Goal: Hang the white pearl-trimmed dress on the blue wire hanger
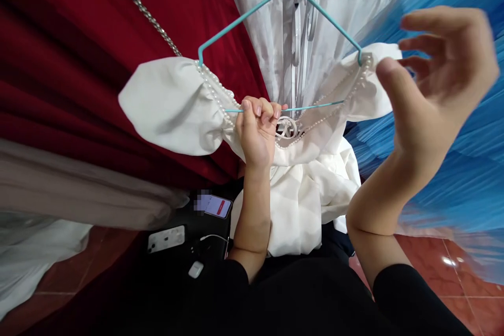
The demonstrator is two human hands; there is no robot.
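White dress just right of view centre, on the turquoise hanger; bodice at about 1 o'clock, skirt bunched toward 5; puffed sleeves out near 10 and 2. Handling, as judged: cloth soft, with some body to judge by the full sleeves; light at the shoulders, heavier where the skirt gathers; smooth, so apt to slide off the hanger ends; bead trim and thin cord the fragile parts, liable to snag. Hanger looks slim and fairly stiff, may flex under load; best hold: its lower bar or the neck below the hook, cloth taken at the shoulder seams, clear of beads. Left hand, near centre: fingers closed around the lower bar, palm side to camera. Right hand, 2 o'clock: fingers open and curved, near the right sleeve; contact cannot be told, edges blurred. Outward: red cloth and chain at 10 to 11; white cloth at 12; blue tulle at 3; lit phone at 7; white phone at 8; small white case at 7.
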